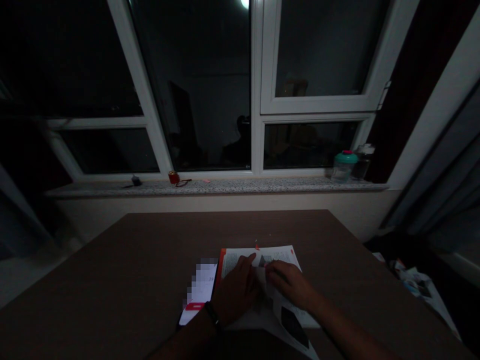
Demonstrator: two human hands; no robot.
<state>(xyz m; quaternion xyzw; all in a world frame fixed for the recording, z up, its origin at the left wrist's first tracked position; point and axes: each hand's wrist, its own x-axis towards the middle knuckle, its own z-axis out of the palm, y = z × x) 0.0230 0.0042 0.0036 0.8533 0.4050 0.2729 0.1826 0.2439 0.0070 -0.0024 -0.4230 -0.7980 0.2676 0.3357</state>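
An open booklet with printed pages lies on the dark brown table near its front edge. My left hand, with a dark band on its wrist, rests flat on the left part of the page, fingers stretched forward. My right hand lies on the page beside it, fingers curled and pinching a fold of the paper near the middle. A loose sheet with a dark picture sticks out below the hands. A white card with a red strip lies just left of the booklet.
A stone windowsill runs behind the table under dark windows. On it stand a small red can, a dark small object, and a teal-lidded container beside a clear bottle. Papers lie on the floor at right.
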